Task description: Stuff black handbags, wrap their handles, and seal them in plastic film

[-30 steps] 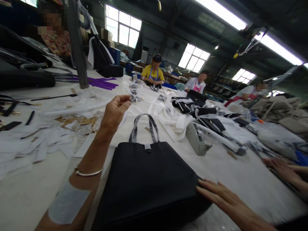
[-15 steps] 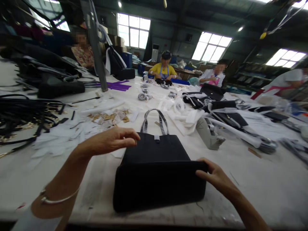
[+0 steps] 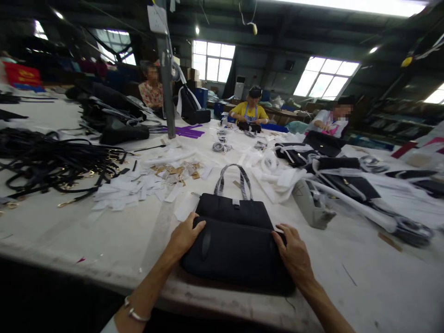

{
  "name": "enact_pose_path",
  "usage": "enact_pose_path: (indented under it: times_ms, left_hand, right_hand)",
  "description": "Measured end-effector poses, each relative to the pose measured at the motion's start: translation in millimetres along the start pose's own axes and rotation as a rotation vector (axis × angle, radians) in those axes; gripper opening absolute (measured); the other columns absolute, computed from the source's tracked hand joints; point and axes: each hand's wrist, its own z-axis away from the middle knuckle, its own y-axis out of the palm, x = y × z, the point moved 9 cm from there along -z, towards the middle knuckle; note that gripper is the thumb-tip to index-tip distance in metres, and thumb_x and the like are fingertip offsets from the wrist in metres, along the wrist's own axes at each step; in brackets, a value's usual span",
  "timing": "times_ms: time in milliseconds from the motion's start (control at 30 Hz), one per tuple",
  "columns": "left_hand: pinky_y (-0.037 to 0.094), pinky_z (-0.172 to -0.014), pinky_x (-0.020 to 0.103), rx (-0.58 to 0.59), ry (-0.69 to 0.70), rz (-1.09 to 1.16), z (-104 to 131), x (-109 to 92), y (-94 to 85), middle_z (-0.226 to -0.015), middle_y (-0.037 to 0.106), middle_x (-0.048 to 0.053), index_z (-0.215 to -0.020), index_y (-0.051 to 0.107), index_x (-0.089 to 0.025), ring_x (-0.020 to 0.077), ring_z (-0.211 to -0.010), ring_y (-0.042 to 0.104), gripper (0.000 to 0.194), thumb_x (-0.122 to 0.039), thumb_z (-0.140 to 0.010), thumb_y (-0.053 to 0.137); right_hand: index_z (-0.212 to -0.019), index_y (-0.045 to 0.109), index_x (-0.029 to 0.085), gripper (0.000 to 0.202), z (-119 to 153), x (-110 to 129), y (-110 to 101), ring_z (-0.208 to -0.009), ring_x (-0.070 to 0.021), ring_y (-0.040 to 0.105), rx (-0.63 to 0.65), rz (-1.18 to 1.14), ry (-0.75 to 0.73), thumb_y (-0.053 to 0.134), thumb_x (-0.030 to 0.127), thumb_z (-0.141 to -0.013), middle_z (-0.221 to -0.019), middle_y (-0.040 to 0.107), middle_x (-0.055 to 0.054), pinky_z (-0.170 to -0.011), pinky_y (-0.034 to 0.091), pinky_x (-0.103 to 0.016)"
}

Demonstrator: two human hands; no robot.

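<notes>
A black handbag (image 3: pixel 239 254) lies on the white table near its front edge, its broad base facing me. Its wrapped handles (image 3: pixel 234 178) arch away from me, and a small pale wrap covers the clasp (image 3: pixel 236 202). My left hand (image 3: pixel 187 236) grips the bag's upper left corner, thumb on the base side. At the right corner my right hand (image 3: pixel 293 252) holds the bag between thumb and fingers.
Black straps with gold hooks (image 3: pixel 69 162) pile up at the left, beside white slips (image 3: pixel 121 189). A grey tape dispenser (image 3: pixel 310 206) stands right of the bag, near wrapped bags (image 3: pixel 343 178). A metal post (image 3: pixel 167 88) rises behind. Several people sit across the table.
My left hand has come down from above the bag onto its left corner. My right hand still holds the right side. The view has turned left.
</notes>
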Motion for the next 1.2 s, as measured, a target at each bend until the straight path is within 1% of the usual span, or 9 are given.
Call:
enact_pose_path:
  times_ms: [100,200,333,433,500,633,800,967,1200]
  left_hand:
    - [0.044,-0.089,0.037,-0.008,-0.005,-0.061,-0.8,2.2,-0.5,-0.105,0.066,0.012,-0.108,0.053,-0.019,0.0283,-0.101,0.063,0.035,-0.046,-0.088,0.041]
    - [0.044,-0.089,0.035,-0.049,0.038,-0.113,1.9,1.6,-0.3,-0.106,0.065,0.011,-0.105,0.054,-0.018,0.0262,-0.101,0.063,0.032,-0.043,-0.090,0.040]
    - [0.048,-0.086,0.035,-0.217,0.098,-0.258,11.1,-5.4,-5.5,-0.116,0.060,0.012,-0.111,0.054,-0.016,0.0234,-0.101,0.062,0.028,-0.030,-0.091,0.040]
    - [0.047,-0.092,0.041,-0.411,0.243,-0.452,23.6,-34.6,-10.8,-0.128,0.056,0.011,-0.116,0.057,-0.018,0.0253,-0.114,0.056,0.034,-0.013,-0.087,0.041]
    - [0.042,-0.100,0.044,-0.476,0.396,-0.544,30.6,-62.0,-4.8,-0.135,0.053,0.009,-0.117,0.059,-0.020,0.0261,-0.124,0.049,0.039,-0.007,-0.085,0.041]
    - [0.034,-0.109,0.044,-0.381,0.730,-0.617,33.1,-96.6,33.0,-0.143,0.046,0.007,-0.134,0.048,-0.021,0.0248,-0.134,0.037,0.043,-0.028,-0.092,0.046]
    - [0.038,-0.105,0.045,-0.259,0.784,-0.711,17.2,-73.9,70.8,-0.142,0.047,0.008,-0.136,0.047,-0.018,0.0247,-0.131,0.043,0.051,-0.045,-0.094,0.041]
    - [0.036,-0.105,0.047,-0.321,0.821,-0.726,15.6,-66.9,73.0,-0.143,0.046,0.008,-0.138,0.044,-0.016,0.0255,-0.132,0.042,0.053,-0.044,-0.094,0.039]
    - [0.033,-0.108,0.047,-0.298,0.841,-0.714,12.7,-67.1,75.1,-0.144,0.045,0.008,-0.141,0.041,-0.020,0.0255,-0.131,0.043,0.055,-0.049,-0.094,0.037]
  right_hand:
    - [-0.118,0.059,0.020,0.041,-7.5,47.2,-17.4,-0.120,-0.0310,0.050,-0.028,0.031,-0.167,0.043,0.047,-0.092,-0.127,0.058,-0.013,-0.101,0.037,-0.051]
    - [-0.132,0.049,0.026,0.040,-7.3,105.6,-15.9,-0.130,-0.0247,0.042,0.101,-0.060,-0.340,0.043,0.038,-0.095,-0.138,0.051,-0.007,-0.109,0.032,-0.045]
    - [-0.144,0.034,0.036,0.055,15.4,147.4,41.4,-0.139,-0.0273,0.029,0.457,-0.002,-0.562,0.050,0.045,-0.092,-0.150,0.037,0.000,-0.116,0.018,-0.051]
    - [-0.146,0.026,0.039,0.059,29.5,135.8,89.0,-0.142,-0.0279,0.021,0.634,0.080,-0.563,0.048,0.048,-0.092,-0.155,0.026,0.002,-0.116,0.016,-0.053]
    - [-0.147,0.023,0.038,0.060,33.8,127.2,105.2,-0.144,-0.0271,0.016,0.667,0.097,-0.553,0.047,0.049,-0.093,-0.156,0.020,0.002,-0.116,0.012,-0.053]
    - [-0.147,0.026,0.036,0.060,33.9,124.2,103.4,-0.144,-0.0256,0.015,0.662,0.029,-0.537,0.048,0.049,-0.092,-0.156,0.020,0.002,-0.117,0.010,-0.053]
    - [-0.136,0.048,0.027,0.044,10.1,133.3,63.4,-0.137,-0.0205,0.035,0.694,-0.226,-0.455,0.038,0.045,-0.097,-0.145,0.045,-0.004,-0.117,0.019,-0.046]
    - [-0.142,0.038,0.030,0.049,-28.5,136.0,18.7,-0.141,-0.0209,0.026,0.425,-0.197,-0.476,0.038,0.047,-0.097,-0.150,0.037,-0.002,-0.118,0.013,-0.048]
    - [-0.144,0.036,0.026,0.062,-14.9,92.5,91.4,-0.142,-0.0280,0.022,0.495,0.094,-0.455,0.039,0.060,-0.092,-0.152,0.032,-0.006,-0.115,0.013,-0.055]
